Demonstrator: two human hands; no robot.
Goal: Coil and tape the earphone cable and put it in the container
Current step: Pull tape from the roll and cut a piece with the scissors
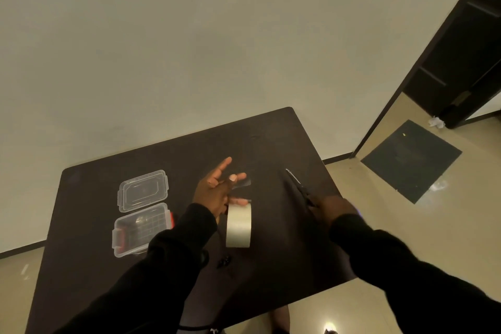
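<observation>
My left hand (214, 192) is over the middle of the dark table (95, 279), fingers spread. A clear strip of tape (242, 184) stretches from its fingertips, and its thumb rests on top of the pale tape roll (238, 225), which stands on edge. My right hand (334, 207) grips dark scissors (298, 187) whose blades point away to the upper left, apart from the strip. A small black piece, probably part of the earphone (224, 262), lies on the table just below the roll; the rest of the cable is lost against the dark surface.
An open clear container (119, 241) with red latches sits at the left of the table, its loose lid (143, 190) just behind it. A wall lies beyond the table. A dark floor mat (412, 160) and an open doorway are at the right.
</observation>
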